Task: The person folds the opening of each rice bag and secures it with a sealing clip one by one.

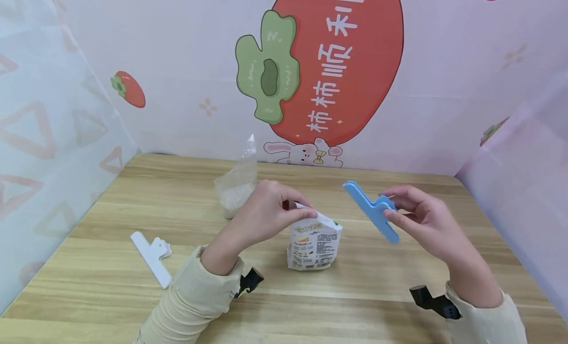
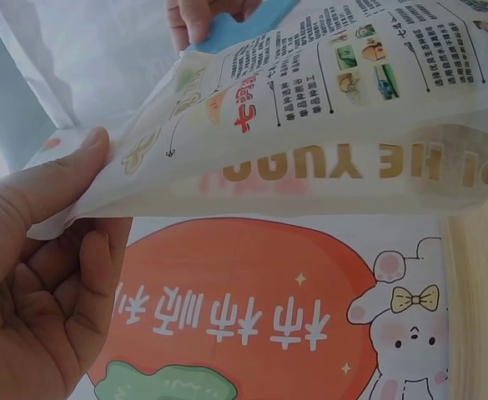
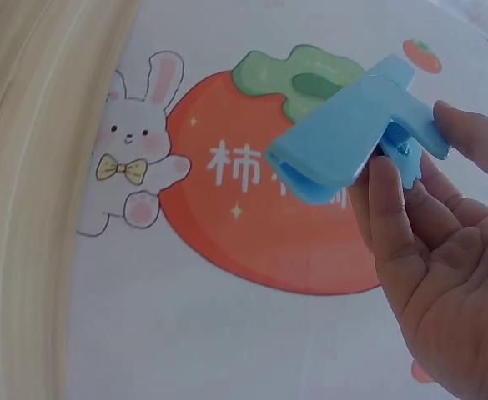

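In the head view a white printed food bag stands upright on the table. My left hand pinches its folded top edge between thumb and fingers; the left wrist view shows the thumb on the printed bag. To the right, my right hand holds a blue bag clip by its handles, above the table and apart from the bag. Up close in the right wrist view, the clip has its long bars nearly together, thumb on one handle and fingers on the other.
A white bag clip lies on the table at the left. Behind my left hand stands a clear plastic bag with white grains at its bottom. The wooden table ends at a printed backdrop.
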A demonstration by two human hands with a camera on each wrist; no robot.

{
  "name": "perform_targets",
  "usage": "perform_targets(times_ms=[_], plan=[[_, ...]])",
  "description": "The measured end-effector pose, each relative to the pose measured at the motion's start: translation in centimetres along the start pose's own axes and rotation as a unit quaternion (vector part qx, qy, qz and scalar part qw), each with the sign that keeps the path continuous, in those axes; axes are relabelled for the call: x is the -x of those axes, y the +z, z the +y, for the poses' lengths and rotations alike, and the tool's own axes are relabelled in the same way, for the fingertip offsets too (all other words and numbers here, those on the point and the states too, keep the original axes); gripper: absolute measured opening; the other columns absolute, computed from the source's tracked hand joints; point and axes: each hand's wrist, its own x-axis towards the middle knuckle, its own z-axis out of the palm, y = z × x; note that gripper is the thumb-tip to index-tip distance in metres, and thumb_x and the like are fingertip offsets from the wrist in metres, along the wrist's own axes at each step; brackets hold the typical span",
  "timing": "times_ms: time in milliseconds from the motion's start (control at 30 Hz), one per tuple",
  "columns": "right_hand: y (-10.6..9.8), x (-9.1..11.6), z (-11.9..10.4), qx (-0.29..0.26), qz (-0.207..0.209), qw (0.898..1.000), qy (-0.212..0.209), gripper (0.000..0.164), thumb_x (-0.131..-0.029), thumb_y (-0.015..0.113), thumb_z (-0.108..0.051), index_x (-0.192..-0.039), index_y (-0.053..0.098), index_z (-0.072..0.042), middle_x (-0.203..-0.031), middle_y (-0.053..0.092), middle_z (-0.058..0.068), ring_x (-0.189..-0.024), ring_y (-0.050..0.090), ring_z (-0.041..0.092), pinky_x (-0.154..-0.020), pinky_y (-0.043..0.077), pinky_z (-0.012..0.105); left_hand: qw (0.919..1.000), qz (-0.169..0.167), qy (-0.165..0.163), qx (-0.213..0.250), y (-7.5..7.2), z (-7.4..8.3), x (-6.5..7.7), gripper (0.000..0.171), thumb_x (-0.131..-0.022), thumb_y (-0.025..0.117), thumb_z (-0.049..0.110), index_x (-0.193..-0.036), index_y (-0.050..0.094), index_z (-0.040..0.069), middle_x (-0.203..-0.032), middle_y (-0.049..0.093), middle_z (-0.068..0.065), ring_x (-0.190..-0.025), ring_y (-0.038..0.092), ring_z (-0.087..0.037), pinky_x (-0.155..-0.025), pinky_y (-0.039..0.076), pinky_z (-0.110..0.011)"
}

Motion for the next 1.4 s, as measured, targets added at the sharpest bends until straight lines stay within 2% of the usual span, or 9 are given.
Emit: perform_targets(times_ms=[200,300,400,467,533,667,1033,1233,1400], plan=[[1.0,0.0,-0.8,-0.058,-0.029,0.997,-0.029,0.029,-0.091,0.056,0.017,-0.118,0.051,0.011,-0.102,0.072,-0.007,-0.088,0.07,0.007,-0.074,0.057,0.017,1.0,-0.001,-0.002,0.0,-0.1,0.0,-0.2,0.009,-0.084,0.08,0.02,-0.089,0.081,0.012,-0.07,0.071,0.005,-0.057,0.051,-0.006,-0.055,0.043,-0.019],[1.6,0.0,-0.9,-0.078,-0.039,0.995,-0.041,0.028,-0.091,0.055,0.018,-0.116,0.048,0.011,-0.102,0.07,-0.007,-0.088,0.069,0.006,-0.074,0.056,0.017,1.0,-0.003,-0.007,0.0,0.0,-0.1,-0.1,0.009,-0.084,0.08,0.02,-0.089,0.081,0.013,-0.072,0.071,0.005,-0.059,0.052,-0.007,-0.055,0.044,-0.02],[2.0,0.0,-1.1,-0.062,-0.043,0.997,-0.026,0.031,-0.091,0.057,0.015,-0.121,0.05,0.011,-0.104,0.07,-0.012,-0.088,0.07,0.004,-0.074,0.056,0.017,1.0,-0.003,-0.008,0.001,0.0,-0.1,0.0,0.01,-0.084,0.08,0.02,-0.09,0.081,0.013,-0.072,0.072,0.005,-0.058,0.052,-0.007,-0.055,0.044,-0.02],[2.2,0.1,-1.3,-0.032,-0.044,0.998,-0.008,0.031,-0.092,0.059,0.011,-0.123,0.053,0.01,-0.107,0.069,-0.016,-0.09,0.069,0.003,-0.075,0.057,0.018,1.0,-0.002,-0.005,0.002,0.0,-0.1,0.0,0.009,-0.084,0.08,0.02,-0.09,0.081,0.013,-0.072,0.072,0.005,-0.058,0.052,-0.007,-0.055,0.044,-0.02],[2.3,0.2,-1.4,-0.01,-0.051,0.999,0.008,0.032,-0.093,0.061,0.008,-0.124,0.057,0.007,-0.107,0.068,-0.017,-0.089,0.07,0.004,-0.075,0.058,0.02,1.0,-0.002,-0.003,0.003,0.0,-0.1,0.1,0.01,-0.084,0.08,0.02,-0.09,0.081,0.012,-0.072,0.071,0.005,-0.057,0.052,-0.006,-0.054,0.044,-0.02],[2.7,0.4,-1.5,0.0,-0.069,0.997,0.018,0.027,-0.093,0.062,0.005,-0.12,0.062,0.003,-0.105,0.068,-0.015,-0.088,0.069,0.007,-0.073,0.059,0.024,1.0,0.0,-0.004,0.003,0.0,-0.1,0.1,0.01,-0.084,0.08,0.02,-0.09,0.081,0.012,-0.072,0.071,0.006,-0.058,0.051,-0.006,-0.054,0.044,-0.02],[3.3,0.6,-2.0,0.0,-0.073,0.997,0.009,0.021,-0.095,0.059,0.005,-0.114,0.064,0.001,-0.1,0.07,-0.011,-0.081,0.069,0.008,-0.068,0.058,0.025,1.0,0.003,0.002,-0.005,0.0,0.0,0.1,0.01,-0.084,0.081,0.02,-0.089,0.081,0.012,-0.072,0.072,0.005,-0.058,0.05,-0.006,-0.054,0.043,-0.02],[3.4,0.7,-2.2,0.059,-0.059,0.997,0.003,0.016,-0.093,0.064,0.001,-0.107,0.068,-0.005,-0.092,0.073,0.003,-0.075,0.065,0.006,-0.06,0.055,0.024,0.9999,0.001,0.006,-0.01,0.0,0.2,0.1,0.01,-0.084,0.08,0.02,-0.09,0.081,0.012,-0.072,0.072,0.005,-0.057,0.05,-0.005,-0.054,0.043,-0.019],[3.5,0.8,-2.2,0.101,-0.05,0.994,-0.002,0.016,-0.091,0.067,0.0,-0.104,0.07,-0.01,-0.09,0.073,0.002,-0.072,0.063,0.005,-0.056,0.053,0.025,0.9999,0.003,0.012,-0.005,0.1,0.0,0.1,0.01,-0.083,0.08,0.02,-0.089,0.08,0.012,-0.071,0.071,0.005,-0.056,0.049,-0.005,-0.053,0.042,-0.018]])
